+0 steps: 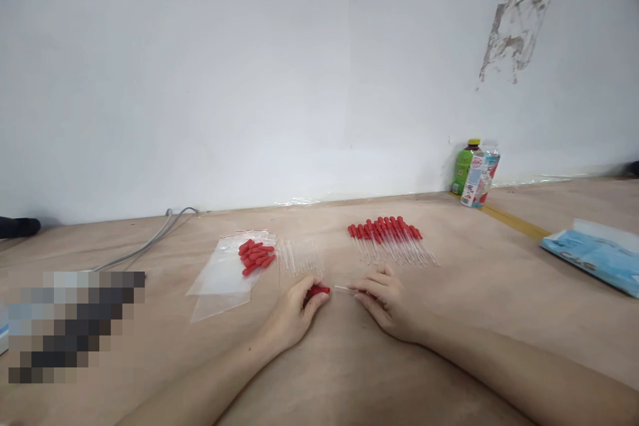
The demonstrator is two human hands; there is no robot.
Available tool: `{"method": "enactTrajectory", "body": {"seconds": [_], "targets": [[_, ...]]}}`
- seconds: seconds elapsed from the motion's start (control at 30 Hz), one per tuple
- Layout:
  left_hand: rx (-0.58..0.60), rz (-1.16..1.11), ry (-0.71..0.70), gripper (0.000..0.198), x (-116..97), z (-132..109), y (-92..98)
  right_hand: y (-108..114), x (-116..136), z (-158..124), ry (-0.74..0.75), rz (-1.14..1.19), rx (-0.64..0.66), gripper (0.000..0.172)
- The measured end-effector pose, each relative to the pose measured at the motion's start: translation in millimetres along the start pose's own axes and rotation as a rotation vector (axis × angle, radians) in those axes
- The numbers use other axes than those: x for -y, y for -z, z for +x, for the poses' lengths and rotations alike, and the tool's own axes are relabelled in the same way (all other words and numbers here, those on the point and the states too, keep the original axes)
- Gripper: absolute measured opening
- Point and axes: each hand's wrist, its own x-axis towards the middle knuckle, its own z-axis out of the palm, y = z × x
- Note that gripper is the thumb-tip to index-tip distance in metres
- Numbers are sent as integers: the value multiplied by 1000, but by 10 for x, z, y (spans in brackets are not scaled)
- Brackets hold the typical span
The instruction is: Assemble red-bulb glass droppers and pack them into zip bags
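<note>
My left hand [298,311] is closed around a red rubber dropper bulb [319,291], its end pointing right. Facing it, my right hand [383,299] pinches a thin clear dropper tube [343,288], whose tip points left, a small gap short of the bulb. Loose red bulbs [255,255] lie heaped on clear plastic bags [219,279] at the left. Beside them rests a row of bare clear tubes [299,257]. Beyond my right hand lie several droppers [387,229] with red bulbs fitted on clear tubes, bulbs toward the wall.
Two bottles, one a green bottle [462,170] and one a printed bottle [480,176], stand by the wall. A blue package [589,256] lies at the far right. A grey cable [154,239] runs at the left, near a pixelated patch. Brown sheeting [309,379] covers the work surface.
</note>
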Motion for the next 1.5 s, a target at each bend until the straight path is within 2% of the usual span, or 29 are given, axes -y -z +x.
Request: {"method": "enactTrajectory", "body": {"seconds": [0.17, 0.53, 0.73, 1.1, 1.27, 1.5], "targets": [[-2, -62, 4, 12, 4, -3, -26, -23, 60, 45, 16, -21, 51, 22], [-5, -84, 23, 14, -21, -9, -5, 21, 79, 75, -35, -9, 70, 21], [32, -102, 13, 17, 7, -31, -23, 75, 93, 116, -43, -28, 159, 25], [68, -22, 0, 16, -13, -30, -9, 50, 88, 129, 10, -184, 149, 26], [68, 4, -17, 16, -21, -28, -7, 5, 81, 117, -1, -183, 123, 22], [51, 80, -58, 16, 16, -40, -40, -43, 138, 153, -32, -185, 180, 24]]}}
